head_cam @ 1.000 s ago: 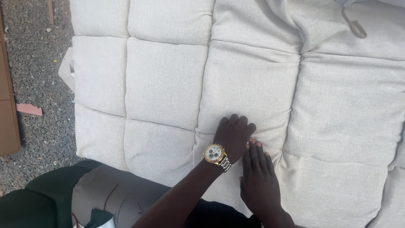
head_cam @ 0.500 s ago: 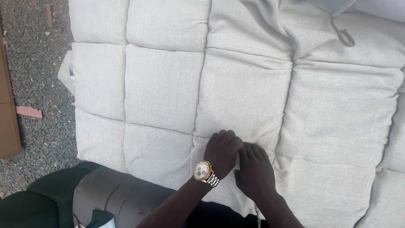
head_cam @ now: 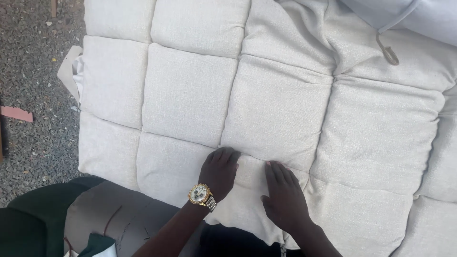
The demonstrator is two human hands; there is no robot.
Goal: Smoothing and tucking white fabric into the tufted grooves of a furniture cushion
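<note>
Cushion (head_cam: pixel 266 104), cream fabric, quilted into square panels by stitched seams, fills most of the head view and lies flat beneath both hands; its long axis runs left to right, and it continues past the right edge of the view. Left hand (head_cam: pixel 219 171), with a gold wristwatch (head_cam: pixel 200 194) at the wrist, rests palm down on the panel row at the cushion's near edge, fingers curled so that the fingertips touch the seam running across that row. Right hand (head_cam: pixel 284 192) lies palm down just beside it on the same near row, fingers straight and together, their tips at the same seam. The 2 hands sit side by side, slightly apart, flat on the cloth; neither is closed round anything. The bulk of the cushion lies forward of the hands, away from the person; both hands are about equally near the cross seam. At the cushion's far right corner a loose fold of fabric carries a small metal hook (head_cam: pixel 388 52). Gravel ground (head_cam: pixel 33 71) shows along the cushion's left edge, and a dark green seat (head_cam: pixel 33 219) lies at its near left corner.
</note>
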